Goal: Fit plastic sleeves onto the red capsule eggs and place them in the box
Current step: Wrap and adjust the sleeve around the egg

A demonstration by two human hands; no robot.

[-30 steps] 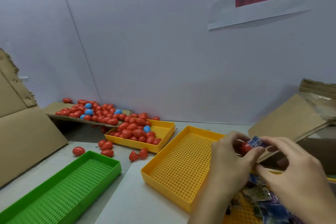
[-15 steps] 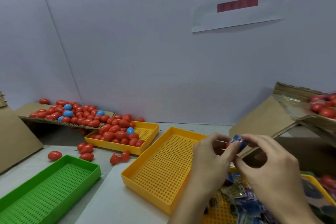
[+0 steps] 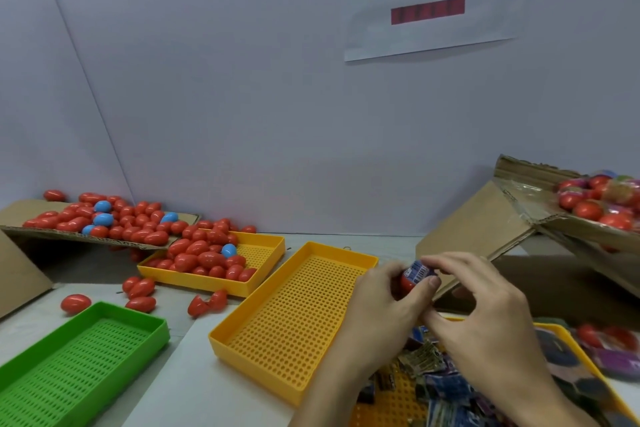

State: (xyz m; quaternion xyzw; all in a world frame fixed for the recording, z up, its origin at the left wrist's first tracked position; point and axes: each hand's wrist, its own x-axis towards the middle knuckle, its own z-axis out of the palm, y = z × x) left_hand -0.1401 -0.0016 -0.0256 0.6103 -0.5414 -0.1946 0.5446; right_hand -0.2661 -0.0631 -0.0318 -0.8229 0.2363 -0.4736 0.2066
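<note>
Wall sign [image 3: 429, 0] reads 套膜; sleeve [image 3: 417, 270] barcode perhaps.

My left hand [image 3: 381, 308] curled, thumb up, pinching, my right hand [image 3: 485, 319] fingertips [image 3: 433, 262] pinching beside it

Red eggs [image 3: 194, 253] — few blue, orange perforated tray [image 3: 294, 315], green tray [image 3: 79, 357].

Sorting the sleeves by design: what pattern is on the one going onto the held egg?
Blue with a white barcode, on the sleeve; head view.
</note>
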